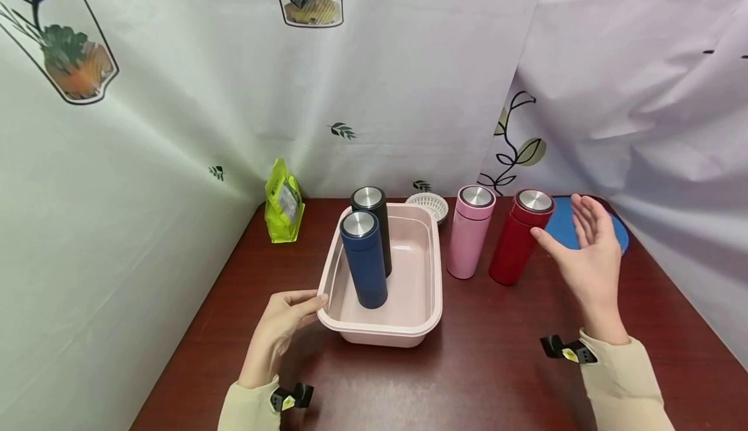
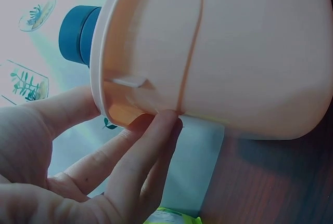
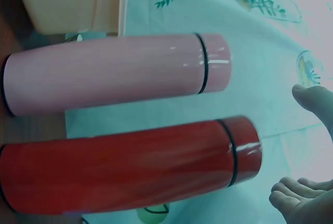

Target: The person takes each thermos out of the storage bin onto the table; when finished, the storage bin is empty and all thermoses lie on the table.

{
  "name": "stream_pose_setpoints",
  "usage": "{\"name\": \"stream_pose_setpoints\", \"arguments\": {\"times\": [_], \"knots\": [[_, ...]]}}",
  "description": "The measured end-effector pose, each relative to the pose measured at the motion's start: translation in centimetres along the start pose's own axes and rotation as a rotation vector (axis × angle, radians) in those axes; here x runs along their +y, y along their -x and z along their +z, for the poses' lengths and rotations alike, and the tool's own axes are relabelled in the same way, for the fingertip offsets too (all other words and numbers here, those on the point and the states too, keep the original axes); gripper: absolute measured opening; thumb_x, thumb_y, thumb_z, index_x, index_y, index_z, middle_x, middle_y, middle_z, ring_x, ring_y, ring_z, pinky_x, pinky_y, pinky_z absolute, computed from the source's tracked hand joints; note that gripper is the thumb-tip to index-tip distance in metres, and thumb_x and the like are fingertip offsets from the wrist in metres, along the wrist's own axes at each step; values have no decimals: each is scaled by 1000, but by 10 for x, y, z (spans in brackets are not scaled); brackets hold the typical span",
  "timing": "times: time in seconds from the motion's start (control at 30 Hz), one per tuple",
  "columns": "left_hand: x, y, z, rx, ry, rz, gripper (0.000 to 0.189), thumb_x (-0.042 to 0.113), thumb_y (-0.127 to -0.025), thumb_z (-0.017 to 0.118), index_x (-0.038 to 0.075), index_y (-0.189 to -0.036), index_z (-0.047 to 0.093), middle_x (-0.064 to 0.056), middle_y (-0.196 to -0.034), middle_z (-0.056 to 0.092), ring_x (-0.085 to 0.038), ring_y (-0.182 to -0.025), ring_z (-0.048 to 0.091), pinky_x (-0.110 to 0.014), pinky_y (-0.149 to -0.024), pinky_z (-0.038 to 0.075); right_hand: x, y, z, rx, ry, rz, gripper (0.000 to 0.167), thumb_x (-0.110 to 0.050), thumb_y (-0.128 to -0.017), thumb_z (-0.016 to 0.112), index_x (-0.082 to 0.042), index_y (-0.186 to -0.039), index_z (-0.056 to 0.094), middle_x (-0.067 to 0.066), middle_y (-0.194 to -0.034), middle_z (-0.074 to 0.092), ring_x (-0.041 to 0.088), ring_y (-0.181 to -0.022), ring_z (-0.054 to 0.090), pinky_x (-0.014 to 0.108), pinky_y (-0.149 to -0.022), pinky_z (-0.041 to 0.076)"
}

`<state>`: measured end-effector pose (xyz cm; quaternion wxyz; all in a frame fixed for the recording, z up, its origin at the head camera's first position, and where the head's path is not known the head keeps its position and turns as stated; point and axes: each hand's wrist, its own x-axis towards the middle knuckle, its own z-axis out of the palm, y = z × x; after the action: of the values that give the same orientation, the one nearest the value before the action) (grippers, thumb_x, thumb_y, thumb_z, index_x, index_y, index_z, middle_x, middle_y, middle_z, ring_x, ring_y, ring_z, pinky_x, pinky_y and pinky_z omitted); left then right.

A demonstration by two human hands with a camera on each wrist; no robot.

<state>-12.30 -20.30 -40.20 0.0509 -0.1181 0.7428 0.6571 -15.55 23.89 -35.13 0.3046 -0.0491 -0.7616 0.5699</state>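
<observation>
A person's right hand [image 1: 593, 259] hovers beside a tall, glossy red cylindrical bottle [image 1: 514, 246] with a silver-topped lid, which stands upright on a dark reddish-brown counter [image 1: 479, 366]. From these fingers, the red bottle lies to the left and lower down, its long axis vertical, its lid the part nearest the hand. The right fingers are spread, the thumb well apart from the rest and pointing towards the bottle's upper part; the hand holds nothing, and the right wrist view shows a gap between fingertips and lid. The right hand is plainly the nearer of the two.

Just left of the red bottle, and apart from it, stands a glossy pink cylindrical bottle [image 1: 469, 239], also upright, between it and a pale pink rectangular plastic basin [image 1: 409, 256]. The left hand [image 1: 280, 317] pinches the basin's near left corner, thumb over the rim. Inside the basin, towards its left side, a dark blue cylindrical bottle [image 1: 367, 265] stands in front of a black cylindrical bottle [image 1: 383, 226]. A flat, rounded blue object [image 1: 562, 221] lies behind the right hand, partly hidden
</observation>
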Motion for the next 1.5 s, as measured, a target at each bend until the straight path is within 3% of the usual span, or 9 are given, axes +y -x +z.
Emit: {"name": "stream_pose_setpoints", "arguments": {"times": [0.33, 0.63, 0.93, 1.13, 1.5], "knots": [[1, 0, 0, 7, 5, -12, 39, 5, -86, 71, -17, -117, 62, -23, -107, 68, -23, -90, 70, -36, -80, 60, -18, 7, 15, -4, -176, -140, 83, 15, -70, 79, -7, -142, 45, 7, -142, 52, 19, -135, 47, 18, -109, 38], [1, -1, 2, 17, 10, -17, 40, 4, -85, 72, -17, -117, 61, -23, -106, 68, -23, -89, 70, -36, -79, 60, -30, 18, 40, -118, -198, -206, 88, 16, -65, 81, -5, -142, 44, 11, -142, 51, 20, -135, 46, 19, -110, 38], [1, -1, 1, 8, -13, -10, 40, 7, -86, 72, -16, -118, 62, -23, -109, 67, -24, -91, 70, -36, -81, 60, -35, 38, 74, -272, -267, -213, 89, 14, -63, 84, -1, -141, 44, 20, -142, 49, 25, -134, 47, 20, -111, 37], [0, -1, 1, 1, -9, -5, 40, 7, -87, 71, -16, -118, 61, -24, -109, 68, -22, -90, 70, -35, -81, 60, -32, 50, 98, -371, -259, -206, 89, 5, -65, 87, -3, -142, 44, 13, -143, 51, 27, -134, 48, 17, -110, 36], [0, -1, 0, 4, -14, -25, 41, 6, -86, 72, -15, -120, 61, -22, -107, 67, -22, -87, 71, -36, -80, 60, -28, 50, 138, -532, -253, -178, 84, -6, -67, 89, -5, -141, 48, 12, -141, 55, 19, -133, 50, 26, -111, 38]]}}
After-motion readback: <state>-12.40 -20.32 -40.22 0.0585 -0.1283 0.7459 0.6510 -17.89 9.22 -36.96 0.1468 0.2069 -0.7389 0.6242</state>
